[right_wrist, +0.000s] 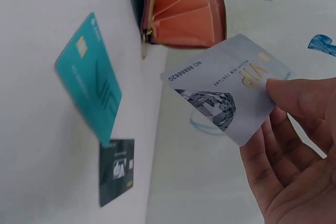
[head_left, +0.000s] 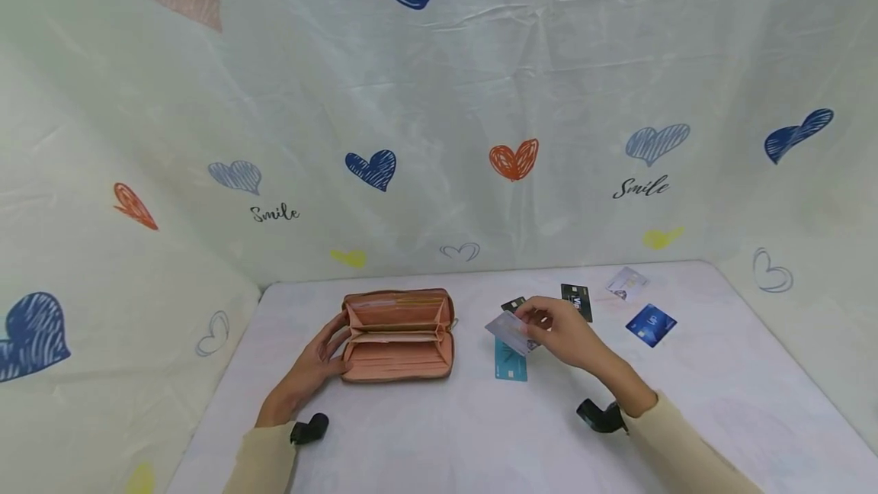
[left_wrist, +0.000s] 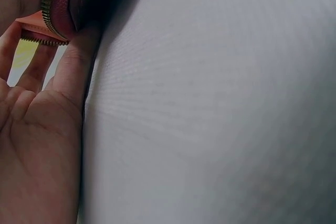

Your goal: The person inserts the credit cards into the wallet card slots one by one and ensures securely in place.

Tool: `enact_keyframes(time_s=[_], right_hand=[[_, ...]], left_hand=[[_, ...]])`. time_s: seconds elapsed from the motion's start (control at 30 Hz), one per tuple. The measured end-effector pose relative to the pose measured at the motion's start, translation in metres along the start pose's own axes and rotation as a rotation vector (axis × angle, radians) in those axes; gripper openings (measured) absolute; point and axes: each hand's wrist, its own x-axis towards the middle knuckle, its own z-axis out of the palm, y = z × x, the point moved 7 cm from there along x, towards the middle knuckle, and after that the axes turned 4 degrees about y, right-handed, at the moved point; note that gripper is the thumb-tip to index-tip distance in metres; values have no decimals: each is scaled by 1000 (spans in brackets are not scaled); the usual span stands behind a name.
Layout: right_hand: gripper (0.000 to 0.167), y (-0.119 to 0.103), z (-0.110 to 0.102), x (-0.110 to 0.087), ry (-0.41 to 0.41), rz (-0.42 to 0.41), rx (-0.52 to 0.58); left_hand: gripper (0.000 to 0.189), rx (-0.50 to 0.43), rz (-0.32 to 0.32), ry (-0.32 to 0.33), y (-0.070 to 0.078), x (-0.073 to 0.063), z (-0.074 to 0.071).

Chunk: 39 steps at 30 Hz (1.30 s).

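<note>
Silver VIP card [right_wrist: 226, 85] is held above the table [head_left: 432, 433].

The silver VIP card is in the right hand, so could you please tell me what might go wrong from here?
The right hand pinches the silver VIP card near one edge, so it could twist or slip. Dropped, it might land on the teal card it overlaps in the head view. The open zip wallet could shift if the left hand lets go.
</note>
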Motion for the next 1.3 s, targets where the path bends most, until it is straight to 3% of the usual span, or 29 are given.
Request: enact_keyframes(time_s=[0.43, 0.8, 1.03, 1.3], right_hand=[[19, -25, 34, 41, 10, -28, 72], [19, -59, 59, 76, 34, -103, 154], [19, -71, 86, 96, 23, -102, 163], [18, -89, 115, 113, -13, -167, 141]], left_hand=[[103, -8, -30, 4, 2, -1, 0], [101, -30, 52, -32, 3, 0, 1], [103, -40, 36, -32, 0, 2, 0], [103, -44, 44, -33, 1, 3, -1]])
